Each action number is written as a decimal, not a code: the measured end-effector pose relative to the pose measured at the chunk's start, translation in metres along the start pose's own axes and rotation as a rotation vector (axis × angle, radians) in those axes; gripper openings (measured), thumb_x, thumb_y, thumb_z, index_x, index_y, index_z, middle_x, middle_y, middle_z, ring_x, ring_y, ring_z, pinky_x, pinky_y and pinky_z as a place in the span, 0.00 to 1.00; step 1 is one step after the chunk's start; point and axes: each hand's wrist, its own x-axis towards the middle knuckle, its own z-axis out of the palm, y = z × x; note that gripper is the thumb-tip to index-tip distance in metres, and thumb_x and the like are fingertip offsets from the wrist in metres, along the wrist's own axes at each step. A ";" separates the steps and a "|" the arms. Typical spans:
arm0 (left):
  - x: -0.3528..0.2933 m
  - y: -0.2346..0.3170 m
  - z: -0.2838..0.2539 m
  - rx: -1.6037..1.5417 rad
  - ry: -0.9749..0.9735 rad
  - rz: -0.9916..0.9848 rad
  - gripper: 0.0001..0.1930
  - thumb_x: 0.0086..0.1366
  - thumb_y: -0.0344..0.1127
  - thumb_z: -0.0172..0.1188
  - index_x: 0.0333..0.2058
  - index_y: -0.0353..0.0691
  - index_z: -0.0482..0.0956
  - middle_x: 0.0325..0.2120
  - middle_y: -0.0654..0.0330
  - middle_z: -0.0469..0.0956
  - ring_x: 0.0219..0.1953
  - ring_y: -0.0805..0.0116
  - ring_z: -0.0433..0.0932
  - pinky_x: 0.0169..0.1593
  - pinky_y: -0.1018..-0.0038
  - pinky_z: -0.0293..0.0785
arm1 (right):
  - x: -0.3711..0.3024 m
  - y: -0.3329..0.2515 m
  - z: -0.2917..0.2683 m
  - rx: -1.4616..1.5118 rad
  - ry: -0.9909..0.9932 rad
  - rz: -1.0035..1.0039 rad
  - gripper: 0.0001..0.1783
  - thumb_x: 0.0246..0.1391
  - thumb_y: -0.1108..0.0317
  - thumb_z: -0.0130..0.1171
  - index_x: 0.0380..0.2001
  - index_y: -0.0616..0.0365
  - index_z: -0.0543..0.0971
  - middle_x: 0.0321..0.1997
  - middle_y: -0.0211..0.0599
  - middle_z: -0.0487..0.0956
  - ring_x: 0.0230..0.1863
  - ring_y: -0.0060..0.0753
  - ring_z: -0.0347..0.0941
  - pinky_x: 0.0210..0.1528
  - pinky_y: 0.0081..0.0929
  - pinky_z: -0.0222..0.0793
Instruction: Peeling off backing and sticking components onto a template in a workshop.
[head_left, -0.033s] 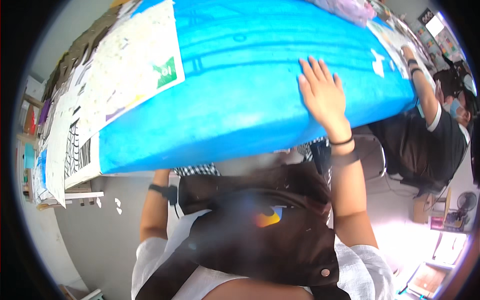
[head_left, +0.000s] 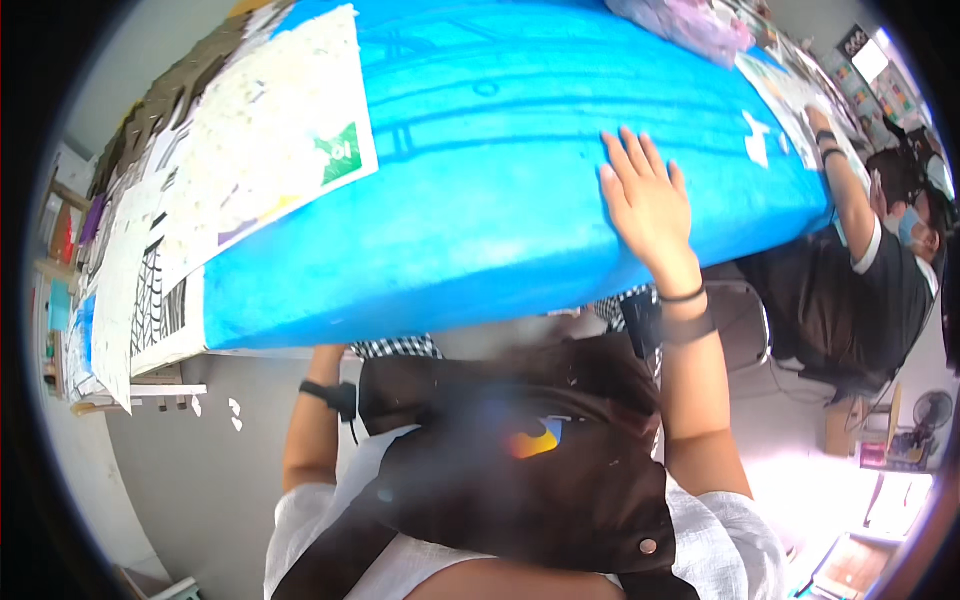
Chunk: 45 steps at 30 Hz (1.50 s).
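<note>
My right hand (head_left: 650,208) lies palm down on a bright blue sheet (head_left: 480,215) that covers the table, its fingers stretched out and a little apart. Nothing is held in it. Darker blue painted lines and a small ring run across the sheet just beyond my fingertips. Of my left arm (head_left: 312,425) only the forearm shows, with a dark band at the wrist; the hand itself is hidden beneath the table's near edge.
Printed papers (head_left: 290,130) and cardboard scraps cover the table's left end. A crumpled pinkish plastic bag (head_left: 690,30) lies at the far edge. White paper scraps (head_left: 757,140) rest toward the right, where a masked person (head_left: 850,290) sits with an arm on the table.
</note>
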 end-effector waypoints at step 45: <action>-0.034 0.181 -0.222 0.521 1.176 0.279 0.12 0.59 0.17 0.59 0.42 0.30 0.81 0.38 0.46 0.81 0.37 0.48 0.78 0.42 0.60 0.74 | 0.010 0.005 -0.008 0.080 -0.014 -0.049 0.28 0.68 0.53 0.44 0.68 0.46 0.69 0.73 0.44 0.66 0.75 0.50 0.57 0.70 0.60 0.52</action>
